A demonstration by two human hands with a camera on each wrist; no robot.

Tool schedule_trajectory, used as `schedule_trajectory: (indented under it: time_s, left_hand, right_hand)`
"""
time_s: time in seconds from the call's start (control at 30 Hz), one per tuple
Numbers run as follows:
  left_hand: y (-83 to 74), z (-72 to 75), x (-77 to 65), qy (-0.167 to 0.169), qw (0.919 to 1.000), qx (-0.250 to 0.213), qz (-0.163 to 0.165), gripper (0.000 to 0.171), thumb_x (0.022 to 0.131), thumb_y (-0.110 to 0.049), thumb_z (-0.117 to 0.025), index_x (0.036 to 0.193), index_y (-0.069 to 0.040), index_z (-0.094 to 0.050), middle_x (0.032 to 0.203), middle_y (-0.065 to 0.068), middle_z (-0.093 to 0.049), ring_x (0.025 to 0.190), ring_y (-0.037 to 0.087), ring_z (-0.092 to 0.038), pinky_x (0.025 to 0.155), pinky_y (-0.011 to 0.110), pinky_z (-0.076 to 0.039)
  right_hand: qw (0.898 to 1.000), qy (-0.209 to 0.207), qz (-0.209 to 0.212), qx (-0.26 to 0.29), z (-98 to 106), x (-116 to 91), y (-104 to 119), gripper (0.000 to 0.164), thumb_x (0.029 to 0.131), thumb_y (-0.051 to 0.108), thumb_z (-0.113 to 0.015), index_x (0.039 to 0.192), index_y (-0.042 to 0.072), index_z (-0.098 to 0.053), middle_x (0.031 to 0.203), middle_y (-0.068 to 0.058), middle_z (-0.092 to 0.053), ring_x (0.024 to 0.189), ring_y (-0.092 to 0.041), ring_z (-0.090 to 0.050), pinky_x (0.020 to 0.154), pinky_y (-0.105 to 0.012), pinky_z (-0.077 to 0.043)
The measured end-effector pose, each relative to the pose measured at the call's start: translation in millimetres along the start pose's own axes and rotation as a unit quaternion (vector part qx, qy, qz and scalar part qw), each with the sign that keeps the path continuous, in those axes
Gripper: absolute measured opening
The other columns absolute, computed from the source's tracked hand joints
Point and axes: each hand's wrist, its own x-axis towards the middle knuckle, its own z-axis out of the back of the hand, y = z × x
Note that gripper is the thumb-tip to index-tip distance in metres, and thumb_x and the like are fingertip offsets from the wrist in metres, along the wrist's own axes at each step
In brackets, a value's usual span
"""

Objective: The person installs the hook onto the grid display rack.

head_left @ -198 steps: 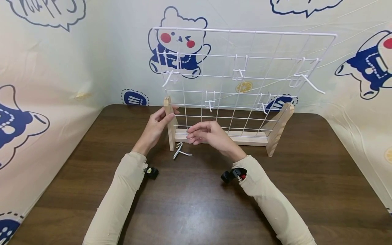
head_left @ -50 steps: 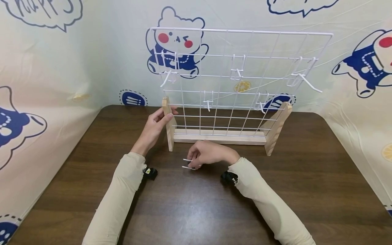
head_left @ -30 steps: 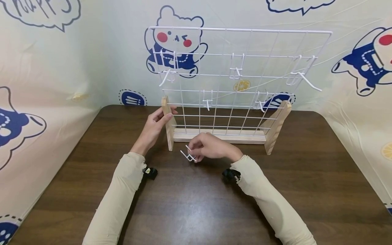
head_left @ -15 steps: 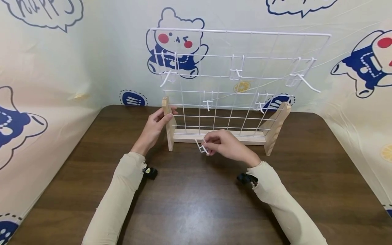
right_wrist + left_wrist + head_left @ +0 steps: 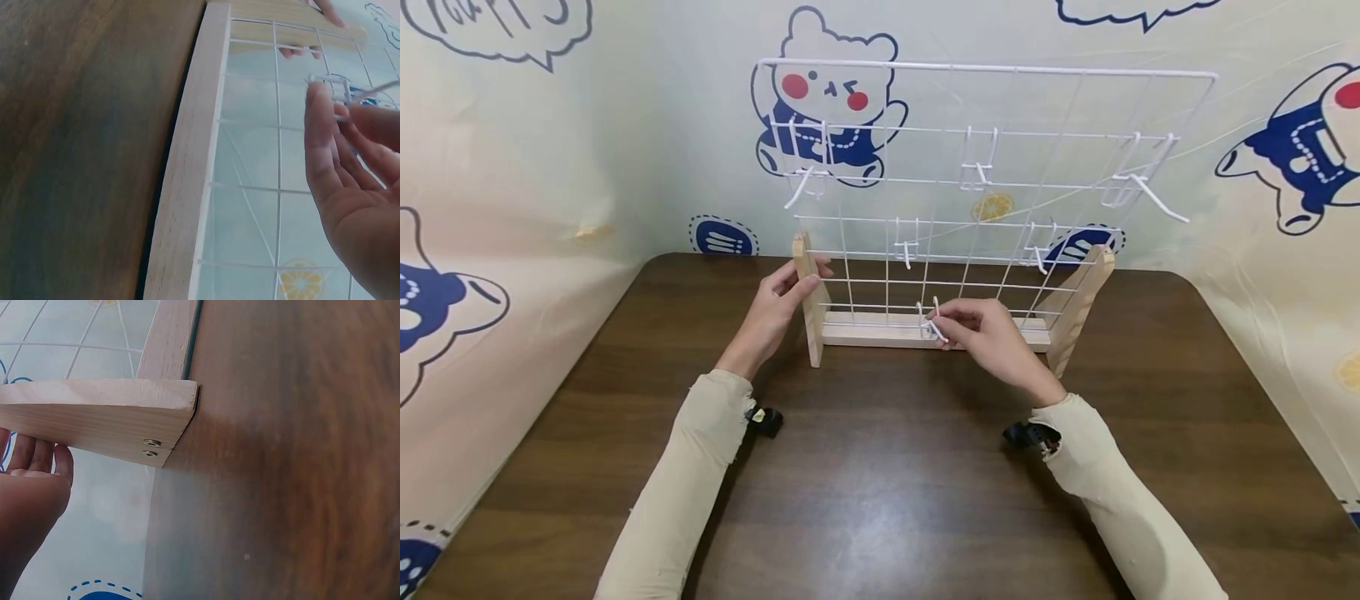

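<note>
A white wire grid rack stands on wooden side posts joined by a wooden base bar. My left hand grips the left wooden post, thumb in front and fingers behind. Between thumb and fingers my right hand pinches a white wire hook in front of the grid's lower rows. Its two prongs point up; whether it touches the grid I cannot tell. In the right wrist view the hook shows at the fingertips. The left wrist view shows the post's outer face with two screws.
Several white hooks hang on the grid: upper left, upper middle, upper right, and two lower ones. The right wooden post stands near my right hand. A patterned cloth surrounds the brown table.
My right hand picked the hook up from the table beside the left post, turned it prongs-up and carried it right and up to the grid. My left hand stays on the post.
</note>
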Motion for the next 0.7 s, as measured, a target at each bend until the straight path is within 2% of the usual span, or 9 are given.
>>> schedule_trajectory:
  time_s: [0.13, 0.37, 0.53, 0.7]
  left_hand:
    - [-0.6, -0.1, -0.5, -0.004, 1.0, -0.001, -0.003, 0.041, 0.104, -0.023, -0.055, 0.141, -0.006, -0.052, 0.131, 0.02, -0.055, 0.122, 0.023, -0.048, 0.108, 0.046, -0.032]
    - [-0.7, -1.5, 0.2, -0.003, 1.0, -0.005, 0.001, 0.043, 0.102, -0.027, -0.057, 0.139, -0.005, -0.053, 0.13, 0.02, -0.055, 0.125, 0.033, -0.045, 0.109, 0.05, -0.031]
    - [-0.4, -1.9, 0.8, -0.001, 1.0, -0.002, 0.0, 0.042, 0.103, -0.026, -0.056, 0.14, -0.005, -0.053, 0.128, 0.017, -0.057, 0.126, 0.032, -0.045, 0.11, 0.05, -0.031]
    - [-0.8, -0.3, -0.5, -0.002, 1.0, -0.007, -0.005, 0.042, 0.103, -0.024, -0.056, 0.139, -0.004, -0.053, 0.128, 0.016, -0.058, 0.126, 0.033, -0.045, 0.11, 0.05, -0.031]
  right_hand:
    - [0.999, -0.041, -0.005, -0.015, 3, 2, -2, 0.017, 0.098, 0.009, -0.064, 0.106, -0.003, -0.072, 0.088, -0.017, -0.072, 0.074, -0.024, -0.07, 0.069, -0.031, -0.058]
    - [0.993, -0.114, 0.0, 0.023, 1, 4, -7, 0.02, 0.098, 0.002, -0.06, 0.107, -0.014, -0.068, 0.086, -0.029, -0.069, 0.07, -0.024, -0.068, 0.067, -0.028, -0.057]
    - [0.99, -0.143, 0.002, 0.01, -2, -1, 12, 0.021, 0.098, -0.002, -0.058, 0.108, -0.018, -0.066, 0.091, -0.033, -0.069, 0.07, -0.033, -0.068, 0.067, -0.029, -0.056]
    - [0.988, -0.155, 0.004, -0.006, -5, -3, 25, 0.02, 0.097, -0.002, -0.059, 0.108, -0.017, -0.067, 0.089, -0.033, -0.069, 0.069, -0.034, -0.068, 0.067, -0.027, -0.055]
